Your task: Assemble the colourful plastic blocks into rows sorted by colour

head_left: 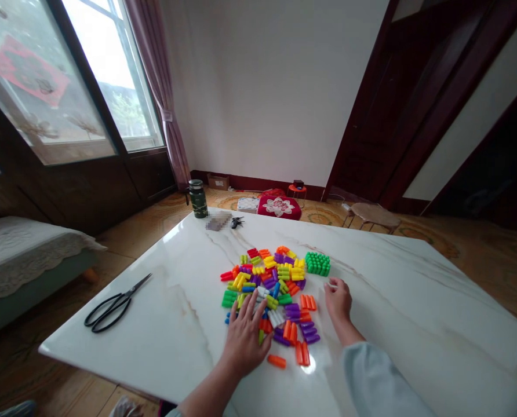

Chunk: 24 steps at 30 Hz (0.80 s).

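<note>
A loose heap of colourful plastic toy blocks [294,311], each like short rounded tubes joined side by side, lies on the white marbled table [171,313]. My left hand [246,339] rests on the near left part of the heap, its fingers spread over white, blue and yellow-green blocks. To the right of the heap, my right hand [339,298] has its fingers curled together; whatever may be between them is hidden. Just beyond it stands a neat cluster of green blocks [317,263], packed with their tips up. A single orange block [276,361] lies apart near my left hand.
Black-handled scissors [116,304] lie at the table's left. Along the far edge are a dark green bottle [198,198], a blurred patch [218,220] and a small black object [237,222]. Beyond the table are a red cushioned stool [279,207] and a round stool [374,214].
</note>
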{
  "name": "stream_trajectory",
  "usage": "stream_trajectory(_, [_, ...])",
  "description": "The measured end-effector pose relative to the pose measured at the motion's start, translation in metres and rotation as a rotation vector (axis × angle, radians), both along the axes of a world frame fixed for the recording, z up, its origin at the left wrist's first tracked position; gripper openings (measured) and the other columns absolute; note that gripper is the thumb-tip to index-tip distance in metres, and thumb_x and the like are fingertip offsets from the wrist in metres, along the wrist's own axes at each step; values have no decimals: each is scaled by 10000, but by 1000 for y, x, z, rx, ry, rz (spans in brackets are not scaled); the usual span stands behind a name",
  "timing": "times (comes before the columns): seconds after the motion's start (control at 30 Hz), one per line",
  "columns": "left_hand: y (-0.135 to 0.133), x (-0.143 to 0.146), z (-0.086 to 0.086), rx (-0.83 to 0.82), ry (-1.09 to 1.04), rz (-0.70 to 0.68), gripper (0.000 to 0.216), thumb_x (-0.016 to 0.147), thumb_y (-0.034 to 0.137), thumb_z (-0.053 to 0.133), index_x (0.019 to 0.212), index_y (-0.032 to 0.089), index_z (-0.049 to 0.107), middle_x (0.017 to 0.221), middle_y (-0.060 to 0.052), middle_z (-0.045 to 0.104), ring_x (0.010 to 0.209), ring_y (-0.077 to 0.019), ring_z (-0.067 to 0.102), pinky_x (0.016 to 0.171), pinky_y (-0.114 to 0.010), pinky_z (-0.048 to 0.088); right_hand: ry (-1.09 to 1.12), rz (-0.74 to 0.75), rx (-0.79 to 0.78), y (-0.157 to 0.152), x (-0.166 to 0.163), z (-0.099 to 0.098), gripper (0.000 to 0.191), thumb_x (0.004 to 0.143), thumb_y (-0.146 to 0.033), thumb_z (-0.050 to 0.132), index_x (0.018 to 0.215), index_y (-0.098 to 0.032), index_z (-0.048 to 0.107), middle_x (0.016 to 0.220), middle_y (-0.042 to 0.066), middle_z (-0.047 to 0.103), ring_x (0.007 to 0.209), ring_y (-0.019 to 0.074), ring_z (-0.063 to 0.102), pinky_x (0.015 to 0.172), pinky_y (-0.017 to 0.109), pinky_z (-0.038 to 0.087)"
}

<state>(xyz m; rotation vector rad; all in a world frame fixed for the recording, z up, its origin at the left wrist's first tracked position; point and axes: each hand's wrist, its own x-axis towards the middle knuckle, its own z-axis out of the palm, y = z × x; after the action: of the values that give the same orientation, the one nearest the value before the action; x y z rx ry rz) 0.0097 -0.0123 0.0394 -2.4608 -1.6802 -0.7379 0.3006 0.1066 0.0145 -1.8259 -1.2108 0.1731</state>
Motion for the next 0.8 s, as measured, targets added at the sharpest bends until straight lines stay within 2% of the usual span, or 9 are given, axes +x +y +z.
stream_trajectory(0.1, [0,0,0,-13,-25,2,709,797,327,580,1467,251,364,1572,-88,277,1389,-338,330,1133,-539,210,-75,205,51,-40,-14,-7,327,814,-403,498,987,-156,625,1003,131,630,774,217,614,791,372,510])
stream_trajectory(0.2, [-1,0,-1,-32,-54,-2,694,807,347,580,1461,252,369,1575,-92,269,1396,-331,319,1137,-544,198,-155,393,93,-79,-29,-15,409,897,-474,428,1143,-195,600,1153,127,612,1066,247,590,964,402,467])
stream_trajectory(0.27, [-1,0,-2,-42,-71,-4,686,811,358,583,1456,253,375,1574,-94,271,1400,-329,313,1141,-549,192,-230,449,64,-98,-37,-20,485,917,-513,399,1283,-223,533,1305,116,562,1220,258,516,1050,434,410])
stream_trajectory(0.33, [-1,0,-1,-49,-86,-11,674,816,366,584,1449,247,384,1573,-100,271,1402,-331,308,1142,-559,190,-333,451,13,-110,-44,-23,574,907,-564,397,1372,-236,464,1413,109,496,1302,284,451,1085,483,364])
stream_trajectory(0.43, [-1,0,1,-63,-99,-19,640,829,367,584,1429,238,406,1568,-111,277,1406,-325,304,1143,-569,197,-461,411,-39,-117,-50,-25,649,890,-613,389,1417,-235,426,1465,112,452,1347,317,400,1096,532,316])
stream_trajectory(0.57, [-2,-3,2,-70,-87,-30,528,871,381,565,1370,231,474,1547,-117,321,1419,-320,283,1145,-584,204,-538,379,-30,-117,-54,-24,642,912,-594,345,1433,-225,411,1465,111,454,1356,306,391,1102,509,300])
stream_trajectory(0.7, [-3,-8,2,-37,-127,-106,444,930,432,498,1334,246,506,1516,-88,383,1438,-302,251,1162,-599,170,-615,365,-22,-117,-55,-22,642,930,-579,313,1430,-190,414,1459,125,458,1347,297,397,1100,488,303])
stream_trajectory(0.8, [2,-17,4,-17,-207,-142,393,944,330,486,1323,229,517,1457,-85,459,1396,-269,335,1150,-542,267,-667,357,-40,-118,-55,-20,639,943,-560,299,1423,-155,417,1457,137,457,1343,295,396,1098,480,305])
